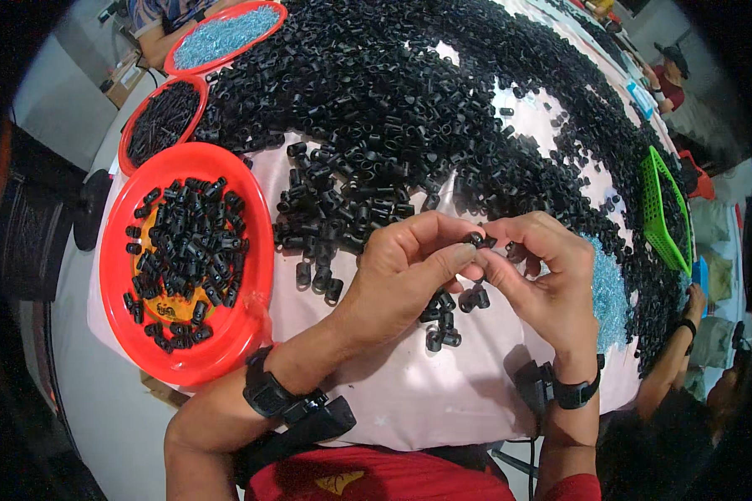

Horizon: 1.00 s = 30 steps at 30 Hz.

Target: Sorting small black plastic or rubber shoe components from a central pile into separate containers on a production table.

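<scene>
Near the middle of the table, my left hand (409,275) and my right hand (551,271) meet fingertip to fingertip. My left thumb and forefinger pinch a small black ring-ended plastic part (474,239). The right fingertips close on the other side of it, against a tiny dark piece too hidden to name. Under my hands, a few similar black parts (444,321) lie loose on the pale pink cloth (443,397). A big oval red tray (115,275) to my left holds many short black cylindrical parts (192,242).
A huge heap of black plastic parts (376,108) covers the table ahead. At the far left stand a red tray of thin black pieces (163,117) and a red tray of light-blue pieces (226,37). More light-blue pieces (608,292), a green basket (656,225) and a co-worker's arm (673,351) are right.
</scene>
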Available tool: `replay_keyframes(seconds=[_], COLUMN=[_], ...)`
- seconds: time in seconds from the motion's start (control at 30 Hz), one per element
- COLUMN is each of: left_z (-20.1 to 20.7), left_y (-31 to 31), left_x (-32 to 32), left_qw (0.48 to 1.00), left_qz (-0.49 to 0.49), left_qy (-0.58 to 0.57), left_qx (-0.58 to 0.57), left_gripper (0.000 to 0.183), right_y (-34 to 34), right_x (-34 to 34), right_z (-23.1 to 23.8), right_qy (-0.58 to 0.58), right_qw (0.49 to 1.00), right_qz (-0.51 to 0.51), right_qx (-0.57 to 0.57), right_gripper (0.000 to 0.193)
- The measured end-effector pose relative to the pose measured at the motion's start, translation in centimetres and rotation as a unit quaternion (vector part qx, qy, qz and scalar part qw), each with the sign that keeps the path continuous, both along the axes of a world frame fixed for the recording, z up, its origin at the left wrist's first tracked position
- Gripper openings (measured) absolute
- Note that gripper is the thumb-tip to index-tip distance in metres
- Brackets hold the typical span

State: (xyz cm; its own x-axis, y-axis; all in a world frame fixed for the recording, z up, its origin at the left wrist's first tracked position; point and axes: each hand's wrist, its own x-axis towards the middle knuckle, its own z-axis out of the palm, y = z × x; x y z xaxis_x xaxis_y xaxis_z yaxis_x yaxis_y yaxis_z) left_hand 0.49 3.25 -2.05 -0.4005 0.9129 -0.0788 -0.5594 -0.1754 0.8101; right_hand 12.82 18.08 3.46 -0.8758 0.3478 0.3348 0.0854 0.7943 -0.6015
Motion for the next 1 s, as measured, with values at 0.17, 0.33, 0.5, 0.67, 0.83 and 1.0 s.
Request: replay_keyframes(seconds=[0.17, 0.33, 0.5, 0.67, 0.83, 1.0], left_z=[0.6, 0.7, 0.2, 0.2, 0.2, 0.5], left_y=[-0.1, -0.1, 0.3, 0.0, -0.2, 0.1], left_x=[0.1, 0.5, 0.8, 0.5, 0.7, 0.7], left_qw=[0.999, 0.992, 0.989, 0.985, 0.982, 0.982], left_qz=[-0.014, -0.039, -0.006, -0.042, -0.034, -0.030], left_qy=[0.022, 0.099, 0.140, 0.152, 0.168, 0.171], left_qx=[-0.034, -0.072, -0.053, -0.073, -0.080, -0.080], left_gripper=[0.023, 0.023, 0.019, 0.022, 0.020, 0.019], right_y=[-0.1, -0.2, -0.2, 0.1, 0.3, 0.2], right_x=[1.3, 2.1, 2.3, 2.4, 2.2, 2.4], right_z=[-0.5, -1.5, -1.7, -2.0, -2.3, -2.1], right_qy=[-0.046, 0.069, 0.052, 0.047, 0.052, 0.047], right_qw=[0.990, 0.977, 0.981, 0.983, 0.987, 0.987], right_qz=[-0.049, -0.014, 0.011, 0.009, 0.028, 0.017], right_qx=[-0.125, -0.203, -0.185, -0.177, -0.151, -0.150], right_gripper=[0.016, 0.024, 0.027, 0.026, 0.026, 0.026])
